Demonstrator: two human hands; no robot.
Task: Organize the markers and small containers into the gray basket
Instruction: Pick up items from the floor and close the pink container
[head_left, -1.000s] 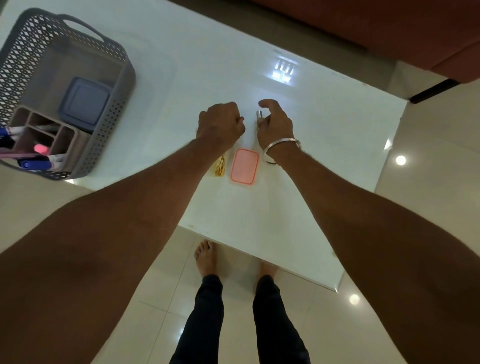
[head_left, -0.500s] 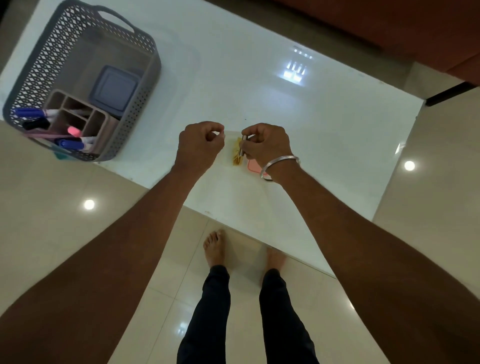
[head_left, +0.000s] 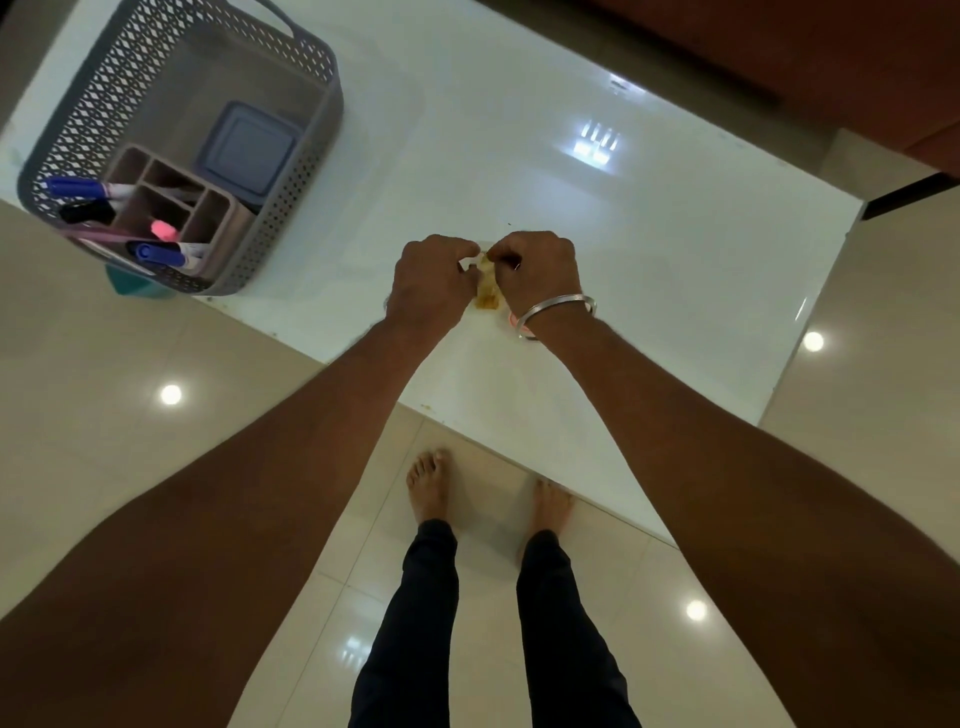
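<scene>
While the left hand (head_left: 431, 280) and right hand (head_left: 537, 270) met low over the tabletop (head_left: 571, 218), a small container (head_left: 487, 291), clear with yellowish contents, sat between them. Each hand was closed on it with curled fingers. The left pinched its near-side edge between thumb and forefinger, and the right pinched the opposite edge from above. The two-sided grip looked meant to steady so small and light a thing. One hand probably braced it while the other worked at its rim, though the knuckles hid the exact contact.

A sliver of pink lid (head_left: 511, 318) showed on the tabletop just under the right wrist, beside the bangle (head_left: 558, 312). It lay close enough to be taken up without reaching, so I judged the step in hand to be closing the container before it was carried off.

Well away to the outer side of the left hand, and farther from the body, stood the gray basket (head_left: 291, 197). It already held a divided organiser (head_left: 231, 223) with markers (head_left: 83, 188) lying across it, and a blue-gray lidded box (head_left: 249, 148) just beyond the organiser. Bare floor beside that box left room, I thought, for the container to go in.
</scene>
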